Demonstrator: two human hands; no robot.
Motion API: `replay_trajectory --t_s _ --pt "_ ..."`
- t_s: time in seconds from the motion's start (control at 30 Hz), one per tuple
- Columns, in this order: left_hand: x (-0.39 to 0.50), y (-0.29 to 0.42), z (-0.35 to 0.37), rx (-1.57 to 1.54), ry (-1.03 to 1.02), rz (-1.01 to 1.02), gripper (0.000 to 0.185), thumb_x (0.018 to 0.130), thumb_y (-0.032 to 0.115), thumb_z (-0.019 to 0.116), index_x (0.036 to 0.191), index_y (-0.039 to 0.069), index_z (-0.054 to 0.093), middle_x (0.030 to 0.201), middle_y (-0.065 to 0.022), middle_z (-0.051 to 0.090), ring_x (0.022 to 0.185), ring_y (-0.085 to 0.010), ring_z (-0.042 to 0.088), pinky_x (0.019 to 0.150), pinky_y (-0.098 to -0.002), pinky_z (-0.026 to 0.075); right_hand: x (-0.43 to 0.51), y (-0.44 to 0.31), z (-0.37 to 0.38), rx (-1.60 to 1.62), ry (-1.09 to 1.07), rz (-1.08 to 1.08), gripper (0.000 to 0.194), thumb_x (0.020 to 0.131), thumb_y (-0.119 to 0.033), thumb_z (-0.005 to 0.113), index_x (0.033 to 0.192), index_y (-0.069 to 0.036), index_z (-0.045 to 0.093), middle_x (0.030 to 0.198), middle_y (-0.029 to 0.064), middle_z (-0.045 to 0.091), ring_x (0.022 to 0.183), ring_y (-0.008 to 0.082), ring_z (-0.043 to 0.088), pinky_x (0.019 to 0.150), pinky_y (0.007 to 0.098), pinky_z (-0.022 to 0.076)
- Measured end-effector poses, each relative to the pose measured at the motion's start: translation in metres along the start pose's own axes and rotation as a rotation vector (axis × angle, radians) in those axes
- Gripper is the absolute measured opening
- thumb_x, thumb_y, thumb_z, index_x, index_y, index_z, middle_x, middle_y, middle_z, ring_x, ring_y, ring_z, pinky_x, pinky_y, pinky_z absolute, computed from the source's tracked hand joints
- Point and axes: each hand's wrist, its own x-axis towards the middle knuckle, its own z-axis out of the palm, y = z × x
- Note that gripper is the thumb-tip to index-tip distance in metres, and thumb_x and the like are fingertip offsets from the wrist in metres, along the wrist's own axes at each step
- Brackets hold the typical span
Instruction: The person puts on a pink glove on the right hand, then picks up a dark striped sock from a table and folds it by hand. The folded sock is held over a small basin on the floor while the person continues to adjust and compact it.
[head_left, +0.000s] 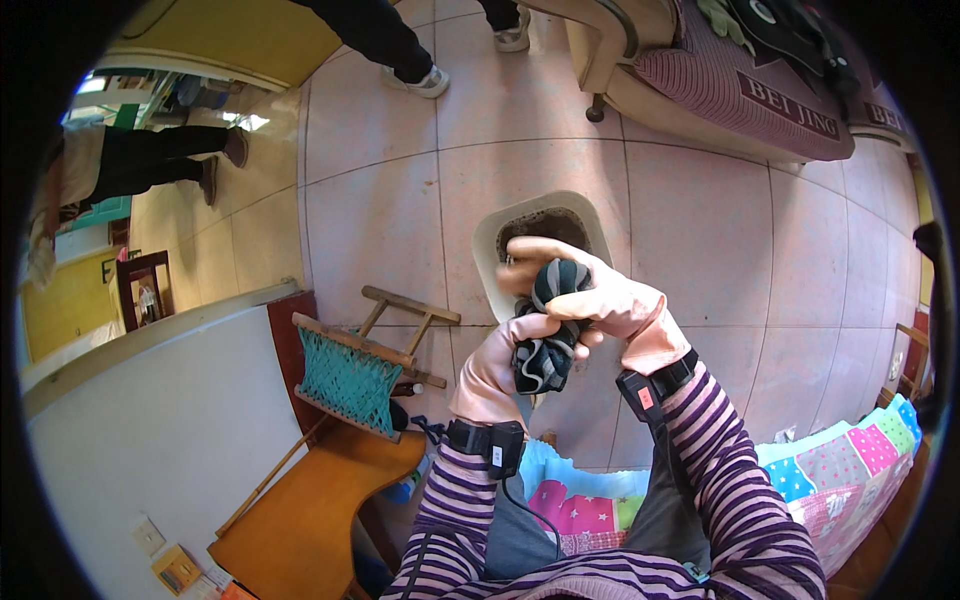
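Observation:
A dark cloth with grey stripes (546, 360) is bunched and twisted between my two gloved hands, above the near side of a pale basin. My left hand (499, 364), in a pale pink glove, grips the lower part of the cloth. My right hand (611, 300), gloved the same way, holds its upper part; some of its fingers are blurred. The pale plastic basin (487, 225) stands on the tiled floor just beyond my hands, with dark, foamy liquid in it. My hands hide part of its near side.
A folding stool with teal cord webbing (349, 371) lies left of the basin, near a wooden table (300, 517). A cushioned sofa (720, 105) stands at the upper right. One person's legs (390, 37) are at the top, another person (135, 161) at the left. A patchwork cloth (832, 465) lies at the lower right.

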Motion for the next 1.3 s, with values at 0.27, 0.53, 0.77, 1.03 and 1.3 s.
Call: replay_trajectory --t_s 0.27,0.53,0.77,1.03,1.3 --pt "0.012 0.006 -0.006 0.607 0.262 0.132 0.037 0.089 0.006 0.083 0.124 0.003 0.072 0.111 -0.0035 0.074 0.1 -0.0153 0.072 0.085 -0.0304 0.059 0.011 0.013 0.016 -0.562 0.259 -0.014 0.022 0.108 -0.015 0.061 0.128 -0.006 0.064 0.101 0.005 0.068 0.095 0.0128 0.062 0.089 0.0285 0.0526" --pt "0.059 -0.021 -0.043 0.83 0.691 0.321 0.03 0.107 0.029 0.066 0.127 0.007 0.068 0.11 -0.0053 0.072 0.099 -0.0169 0.069 0.087 -0.033 0.058 0.027 0.055 0.026 -0.863 0.682 -0.053 0.025 0.107 -0.016 0.065 0.127 -0.004 0.058 0.11 0.0293 0.073 0.105 0.0473 0.072 0.092 0.0457 0.0573" --pt "0.068 -0.032 -0.039 1.229 0.689 0.629 0.066 0.085 0.016 0.082 0.144 0.008 0.055 0.134 -0.0137 0.068 0.122 -0.0321 0.066 0.105 -0.0388 0.055 0.047 0.057 0.011 -0.244 1.066 0.119 0.02 0.112 -0.028 0.061 0.125 -0.012 0.063 0.099 0.0074 0.07 0.087 0.02 0.065 0.081 0.0377 0.0566" --pt "0.055 -0.018 -0.033 1.529 0.739 0.649 0.084 0.079 0.007 0.088 0.154 0.002 0.051 0.125 -0.0188 0.073 0.112 -0.0372 0.072 0.099 -0.0429 0.058 0.027 0.049 0.007 0.015 0.776 -0.009 0.058 0.11 -0.057 0.058 0.142 -0.008 0.061 0.122 0.0031 0.069 0.111 0.0133 0.063 0.098 0.0332 0.0516" --pt "0.012 0.013 -0.016 0.357 0.343 0.297 0.048 0.094 0.013 0.074 0.136 -0.006 0.062 0.114 -0.0146 0.075 0.089 -0.0205 0.073 0.08 -0.0321 0.059 0.008 0.018 -0.023 -0.25 0.413 -0.127 0.047 0.117 -0.037 0.05 0.154 -0.008 0.056 0.143 0.0106 0.063 0.132 0.0188 0.058 0.115 0.031 0.0434"
